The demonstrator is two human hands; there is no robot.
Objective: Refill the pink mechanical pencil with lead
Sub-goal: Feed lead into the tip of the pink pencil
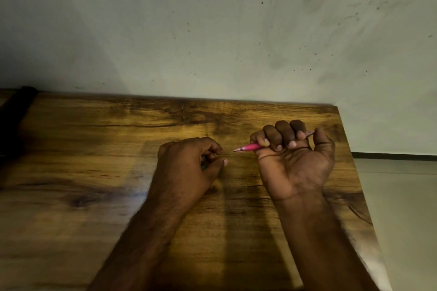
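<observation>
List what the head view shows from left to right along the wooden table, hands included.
Dark strap-like thing at the table's far left edge → left hand, fingers curled with something small and greenish barely visible inside → tip of the pink mechanical pencil → right hand gripping it in a fist → bare table corner → pale floor.

Counts: 2 hands in view, left hand [189, 160] and right hand [295, 158]. 1 pink mechanical pencil [251, 147], gripped in the right fist, tip pointing left. 1 small dark item [203, 165] tucked inside the curled left fingers, mostly hidden, kind can't be told. 1 wooden tabletop [99, 172]. 1 dark strip [16, 111] at the far left edge of the tabletop. 1 wall [212, 30] on the far side.
</observation>
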